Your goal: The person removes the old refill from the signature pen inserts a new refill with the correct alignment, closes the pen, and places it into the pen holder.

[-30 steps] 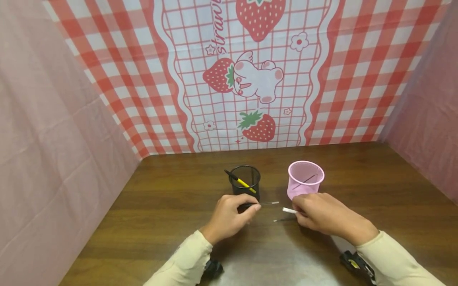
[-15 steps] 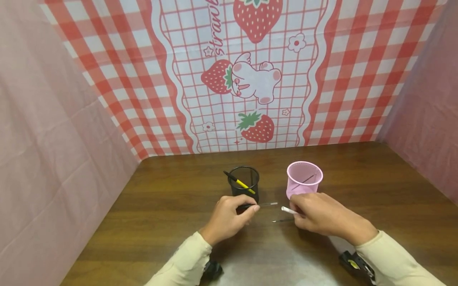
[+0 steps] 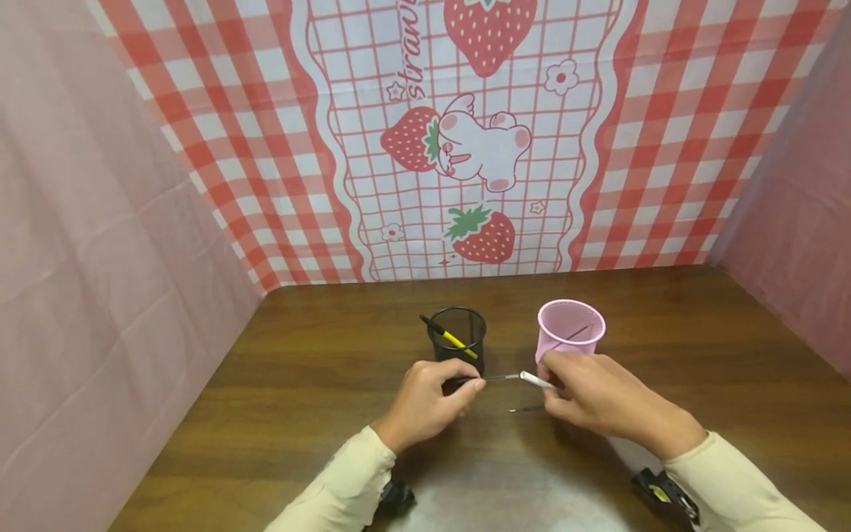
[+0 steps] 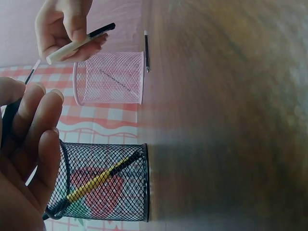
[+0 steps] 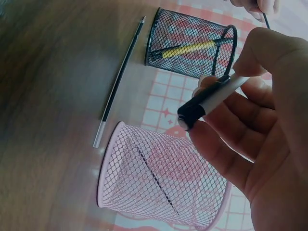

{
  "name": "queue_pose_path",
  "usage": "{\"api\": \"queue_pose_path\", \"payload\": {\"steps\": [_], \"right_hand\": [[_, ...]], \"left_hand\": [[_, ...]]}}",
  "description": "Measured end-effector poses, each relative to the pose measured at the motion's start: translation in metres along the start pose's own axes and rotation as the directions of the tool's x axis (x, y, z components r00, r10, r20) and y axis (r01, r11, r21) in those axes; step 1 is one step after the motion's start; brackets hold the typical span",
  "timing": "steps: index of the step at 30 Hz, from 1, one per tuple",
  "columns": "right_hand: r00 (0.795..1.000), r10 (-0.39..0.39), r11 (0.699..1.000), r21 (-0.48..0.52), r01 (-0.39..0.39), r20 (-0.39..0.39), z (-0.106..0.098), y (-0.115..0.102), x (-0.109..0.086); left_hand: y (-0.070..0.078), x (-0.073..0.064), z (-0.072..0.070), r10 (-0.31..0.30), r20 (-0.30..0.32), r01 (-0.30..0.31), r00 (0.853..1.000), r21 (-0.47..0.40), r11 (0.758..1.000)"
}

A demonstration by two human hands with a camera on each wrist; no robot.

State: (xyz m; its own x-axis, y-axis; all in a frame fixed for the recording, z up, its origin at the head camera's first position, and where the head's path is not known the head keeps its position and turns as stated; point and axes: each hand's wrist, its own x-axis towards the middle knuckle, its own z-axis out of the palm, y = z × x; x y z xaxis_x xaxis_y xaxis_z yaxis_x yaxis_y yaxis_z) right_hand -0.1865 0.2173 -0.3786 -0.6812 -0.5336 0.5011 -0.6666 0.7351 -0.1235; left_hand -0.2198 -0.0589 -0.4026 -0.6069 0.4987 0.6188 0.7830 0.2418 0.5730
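Refill end hidden in hands

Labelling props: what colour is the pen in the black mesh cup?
Yellow barrel with black ends, leaning in the black mesh cup. The pen shows best in the right wrist view.

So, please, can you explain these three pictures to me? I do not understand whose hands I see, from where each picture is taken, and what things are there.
No machine is here: a person works with two bare hands. One picture comes from a camera on the head, looking down; the other two come from cameras on each wrist.

On the brown table stand a black mesh cup with a yellow pen leaning inside, and a pink mesh cup with a thin dark stick in it. A thin refill lies on the table.

The left hand pinches a thin dark refill. The right hand has a white pen barrel in its grip.
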Motion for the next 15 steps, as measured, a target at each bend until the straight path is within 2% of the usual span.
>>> {"api": "queue_pose_path", "payload": {"steps": [15], "right_hand": [[0.995,-0.066,0.998,-0.011,0.065,-0.072,0.0003,-0.0011,0.0027]], "left_hand": [[0.0006,0.0001,-0.0013,0.002,0.011,-0.002,1.0,-0.007,1.0]]}}
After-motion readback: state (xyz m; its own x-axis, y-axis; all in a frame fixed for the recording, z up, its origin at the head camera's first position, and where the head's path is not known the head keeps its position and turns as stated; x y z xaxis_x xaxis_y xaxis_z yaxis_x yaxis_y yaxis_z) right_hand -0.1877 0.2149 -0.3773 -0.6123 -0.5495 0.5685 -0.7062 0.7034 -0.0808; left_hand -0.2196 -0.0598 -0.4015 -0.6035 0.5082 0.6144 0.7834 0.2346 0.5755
